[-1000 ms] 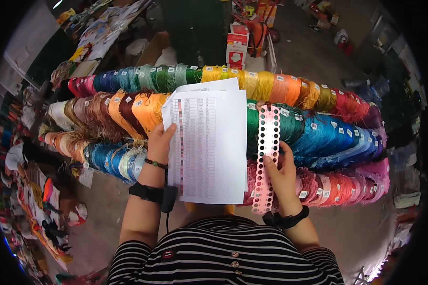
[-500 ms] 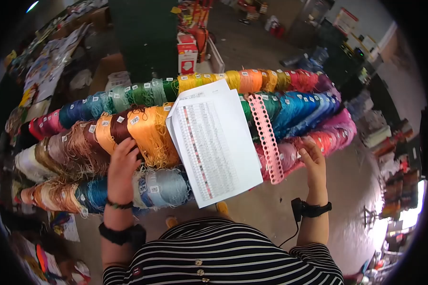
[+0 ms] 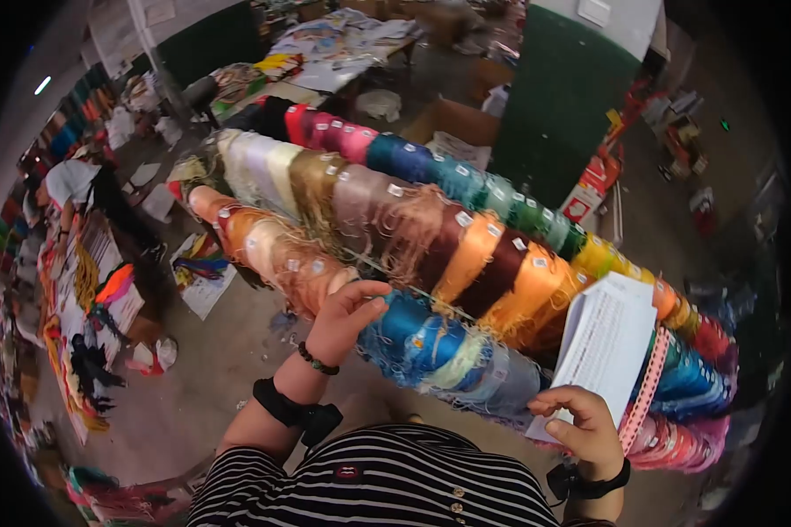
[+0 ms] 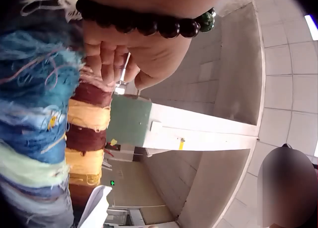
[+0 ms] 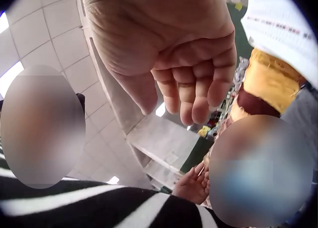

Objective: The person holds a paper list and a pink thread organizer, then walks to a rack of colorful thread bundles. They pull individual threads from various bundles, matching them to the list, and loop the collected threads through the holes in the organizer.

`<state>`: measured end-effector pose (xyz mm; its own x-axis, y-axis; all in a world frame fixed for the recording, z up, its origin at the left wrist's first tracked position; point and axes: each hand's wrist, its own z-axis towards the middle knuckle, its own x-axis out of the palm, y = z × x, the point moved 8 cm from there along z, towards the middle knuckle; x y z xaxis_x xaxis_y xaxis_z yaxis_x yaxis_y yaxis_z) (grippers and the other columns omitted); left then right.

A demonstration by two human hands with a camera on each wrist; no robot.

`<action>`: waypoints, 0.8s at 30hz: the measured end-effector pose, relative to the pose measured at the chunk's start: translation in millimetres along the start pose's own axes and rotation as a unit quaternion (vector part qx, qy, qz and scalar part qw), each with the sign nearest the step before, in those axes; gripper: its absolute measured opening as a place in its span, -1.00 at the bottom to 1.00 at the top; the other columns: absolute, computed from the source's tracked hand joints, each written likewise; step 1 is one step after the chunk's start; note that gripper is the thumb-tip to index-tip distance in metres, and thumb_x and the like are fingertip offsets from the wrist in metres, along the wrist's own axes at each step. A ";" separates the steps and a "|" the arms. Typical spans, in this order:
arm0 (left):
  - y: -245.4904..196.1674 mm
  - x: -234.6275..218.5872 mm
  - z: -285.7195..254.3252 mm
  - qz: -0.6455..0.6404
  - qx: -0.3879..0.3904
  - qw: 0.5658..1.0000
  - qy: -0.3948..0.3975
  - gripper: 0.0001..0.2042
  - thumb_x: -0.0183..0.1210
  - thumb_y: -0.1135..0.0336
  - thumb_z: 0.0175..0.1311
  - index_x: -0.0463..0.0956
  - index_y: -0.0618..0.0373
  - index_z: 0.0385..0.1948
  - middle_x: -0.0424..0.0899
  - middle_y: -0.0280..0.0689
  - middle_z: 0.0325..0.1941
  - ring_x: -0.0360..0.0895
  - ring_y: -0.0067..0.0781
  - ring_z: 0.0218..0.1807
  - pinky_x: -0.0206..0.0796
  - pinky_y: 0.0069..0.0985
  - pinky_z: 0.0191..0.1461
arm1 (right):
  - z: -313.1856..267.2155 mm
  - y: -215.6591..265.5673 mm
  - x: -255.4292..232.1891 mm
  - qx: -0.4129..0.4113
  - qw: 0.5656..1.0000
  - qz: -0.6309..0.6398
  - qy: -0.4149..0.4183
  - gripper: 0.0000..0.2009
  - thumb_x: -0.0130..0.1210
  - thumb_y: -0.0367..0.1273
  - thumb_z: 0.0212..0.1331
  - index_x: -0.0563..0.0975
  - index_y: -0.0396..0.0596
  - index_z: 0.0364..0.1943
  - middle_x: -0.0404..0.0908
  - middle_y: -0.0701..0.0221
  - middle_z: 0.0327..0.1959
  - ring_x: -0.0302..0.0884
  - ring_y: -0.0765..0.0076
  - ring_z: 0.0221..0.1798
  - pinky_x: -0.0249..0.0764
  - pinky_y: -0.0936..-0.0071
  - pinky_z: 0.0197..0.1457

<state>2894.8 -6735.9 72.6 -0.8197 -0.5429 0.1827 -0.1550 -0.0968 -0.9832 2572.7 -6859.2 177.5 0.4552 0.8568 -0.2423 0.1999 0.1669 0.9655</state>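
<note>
Three rows of colored thread hanks with small white labels run across the head view. My left hand (image 3: 350, 314) is over the front row, beside the blue thread (image 3: 417, 338), its fingers loosely bent and holding nothing. Stapled-looking paper sheets (image 3: 611, 329) with a printed table lie on the rows at right. A pink strip (image 3: 648, 378) with holes along its edges lies next to the sheets. My right hand (image 3: 589, 426) is at the lower edge of the sheets; in the right wrist view its palm (image 5: 169, 49) shows relaxed fingers with nothing in them.
Behind the rows stand a green pillar (image 3: 558, 105) and an open cardboard box (image 3: 457, 123). A table with cloths (image 3: 334, 57) is farther back. At left, another person (image 3: 75, 184) bends by a table with colorful thread bundles (image 3: 110, 290).
Both hands have let go: the left of the paper sheets, the right of the pink strip, which now lie on the threads. The view has turned left, and both hands have moved toward the left-hand threads.
</note>
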 end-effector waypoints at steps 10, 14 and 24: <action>-86.7 -273.2 88.3 0.452 0.202 0.828 -0.262 -0.79 0.12 0.34 0.25 0.64 0.24 -0.20 0.71 -0.16 -0.29 0.64 -0.41 -0.27 0.44 -0.49 -0.18 | 183.9 65.4 126.1 -0.116 0.980 -0.141 0.082 -0.73 0.24 -0.43 0.11 0.57 -0.16 -0.09 0.64 0.31 -0.17 0.58 0.40 -0.19 0.48 0.51 -0.11; -85.7 -330.6 159.9 0.448 0.154 0.856 -0.210 -0.79 0.16 0.26 0.19 0.65 0.18 -0.28 0.69 -0.10 -0.34 0.65 -0.20 -0.26 0.45 -0.39 -0.14 | 291.1 99.3 198.4 -0.251 0.941 -0.224 0.026 -0.76 0.25 -0.37 0.08 0.58 -0.14 -0.18 0.63 0.25 -0.19 0.58 0.10 -0.16 0.49 0.34 -0.08; -60.8 -339.8 242.8 0.402 0.130 0.902 -0.089 -0.83 0.24 0.27 0.07 0.64 0.17 -0.41 0.68 -0.11 -0.41 0.64 -0.15 -0.35 0.45 -0.34 -0.24 | 522.4 89.9 305.7 -0.348 0.830 -0.422 -0.106 -0.56 0.24 -0.31 -0.02 0.51 -0.05 0.02 0.50 0.23 0.12 0.42 0.04 0.17 0.32 0.12 0.21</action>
<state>3316.6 -6748.0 69.1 -0.5037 -0.6482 -0.5711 0.6042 0.2081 -0.7692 3183.0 -6837.2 140.5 0.5652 0.1976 -0.8009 0.0095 0.9693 0.2459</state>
